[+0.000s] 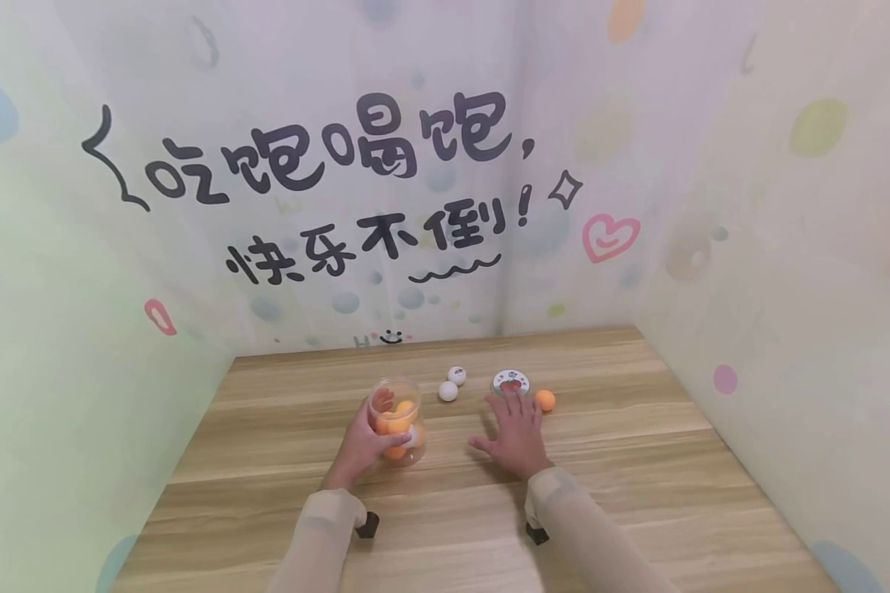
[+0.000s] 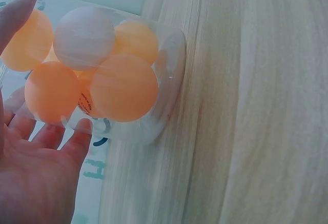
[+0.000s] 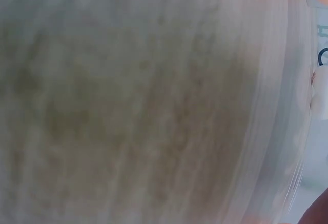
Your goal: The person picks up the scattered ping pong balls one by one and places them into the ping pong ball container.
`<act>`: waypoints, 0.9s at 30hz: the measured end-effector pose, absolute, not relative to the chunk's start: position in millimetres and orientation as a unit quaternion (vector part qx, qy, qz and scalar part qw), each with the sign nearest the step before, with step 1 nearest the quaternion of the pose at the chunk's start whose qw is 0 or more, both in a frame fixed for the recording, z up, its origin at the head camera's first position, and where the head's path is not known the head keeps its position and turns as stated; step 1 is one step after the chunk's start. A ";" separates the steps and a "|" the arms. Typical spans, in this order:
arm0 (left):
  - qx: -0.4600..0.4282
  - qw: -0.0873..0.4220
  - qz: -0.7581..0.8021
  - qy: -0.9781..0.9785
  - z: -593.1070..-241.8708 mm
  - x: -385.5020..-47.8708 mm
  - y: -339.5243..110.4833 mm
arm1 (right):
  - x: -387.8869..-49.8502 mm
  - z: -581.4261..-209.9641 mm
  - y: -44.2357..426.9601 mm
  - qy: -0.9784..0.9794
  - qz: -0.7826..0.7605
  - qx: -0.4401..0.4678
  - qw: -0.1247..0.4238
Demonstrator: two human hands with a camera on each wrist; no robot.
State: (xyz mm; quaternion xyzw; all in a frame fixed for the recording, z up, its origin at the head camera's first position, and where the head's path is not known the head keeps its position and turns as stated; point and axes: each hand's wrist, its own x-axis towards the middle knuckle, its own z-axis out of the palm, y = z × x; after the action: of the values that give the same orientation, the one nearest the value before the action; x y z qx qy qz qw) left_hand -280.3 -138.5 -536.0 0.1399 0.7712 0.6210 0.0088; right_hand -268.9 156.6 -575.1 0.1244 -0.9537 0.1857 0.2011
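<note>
My left hand [image 1: 361,445] grips a clear plastic jar [image 1: 414,455] around its side, thumb in front. Inside the jar are several orange ping-pong balls [image 2: 124,88] and a white one [image 2: 84,38]; its mouth has no lid on it. My right hand [image 1: 517,441] lies over the table with its fingers spread. Its fingertips reach the near edge of a round lid [image 1: 511,382] with a red picture on white; contact is hard to tell. An orange ping-pong ball [image 1: 545,401] sits just right of these fingers.
Two white ping-pong balls [image 1: 448,391] rest on the wooden table [image 1: 267,461] between the jar and the lid. Printed walls [image 1: 445,305] enclose the table at the back and both sides. The right wrist view is mostly blurred tabletop.
</note>
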 end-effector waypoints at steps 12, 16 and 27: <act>0.139 -0.003 0.621 0.772 -538.4 -279.9 -139.0 | -274.1 -578.0 166.5 -0.959 0.178 0.085 0.203; 0.136 -0.004 0.621 0.772 -538.4 -280.1 -138.7 | -274.7 -577.2 168.5 -0.960 0.177 0.074 0.203; 0.135 -0.006 0.612 0.779 -538.2 -280.0 -137.3 | -279.6 -585.4 179.7 -0.970 0.144 0.041 0.192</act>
State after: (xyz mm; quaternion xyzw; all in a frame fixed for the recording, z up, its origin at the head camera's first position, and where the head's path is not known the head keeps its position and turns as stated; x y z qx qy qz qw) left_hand -280.0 -137.3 -538.2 0.1349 0.7793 0.6119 -0.0061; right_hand -279.6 179.7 -585.4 0.0411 -0.9700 0.1438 0.1919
